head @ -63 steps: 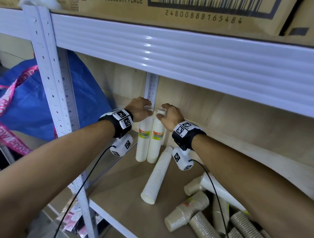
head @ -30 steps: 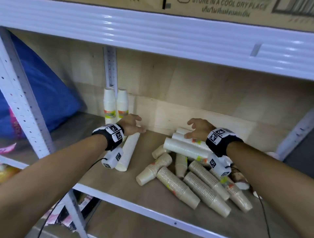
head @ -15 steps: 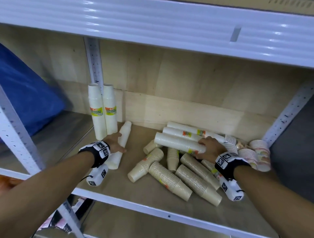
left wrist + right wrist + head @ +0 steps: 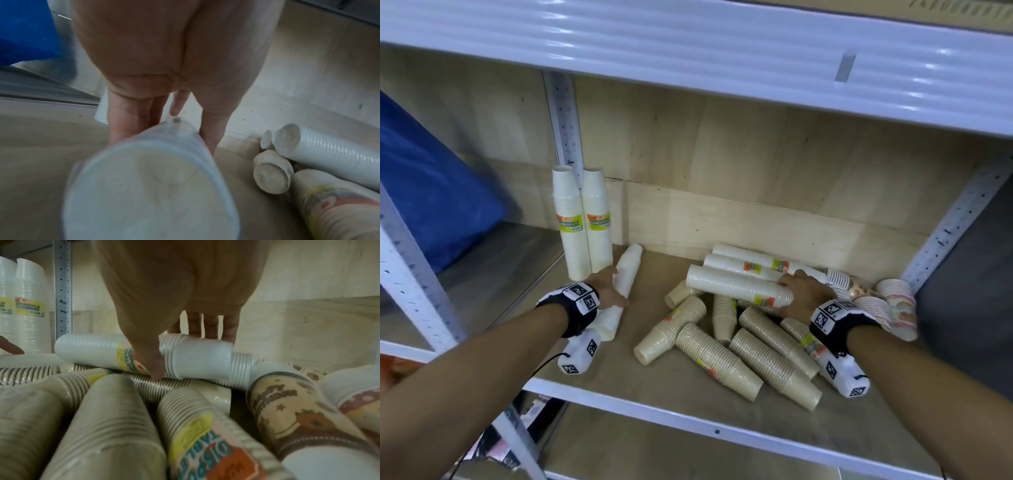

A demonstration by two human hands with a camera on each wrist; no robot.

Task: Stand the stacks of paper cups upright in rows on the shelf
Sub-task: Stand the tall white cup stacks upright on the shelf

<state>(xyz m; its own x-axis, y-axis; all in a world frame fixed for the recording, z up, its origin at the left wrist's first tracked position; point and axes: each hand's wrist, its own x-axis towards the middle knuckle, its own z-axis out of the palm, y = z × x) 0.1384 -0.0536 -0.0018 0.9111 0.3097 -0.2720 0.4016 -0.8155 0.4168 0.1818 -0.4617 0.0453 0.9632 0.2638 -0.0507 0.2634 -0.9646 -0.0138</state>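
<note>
Two white cup stacks stand upright side by side in the shelf's back left corner. Just in front of them a third white stack lies on the shelf board. My left hand grips it near its wide end, fingers on one side and thumb on the other. At the right, my right hand grips the top white stack of a pile of lying stacks, thumb in front and fingers behind.
Under and around the gripped stack lie several brown cup stacks and more white ones. Printed stacks sit at the far right by the post. A blue bag fills the neighbouring bay. The upper shelf beam hangs low overhead.
Both hands came off the two upright stacks. The left hand dropped onto the lying white stack and closed on it; the right hand swung right and took the top white stack of the pile.
</note>
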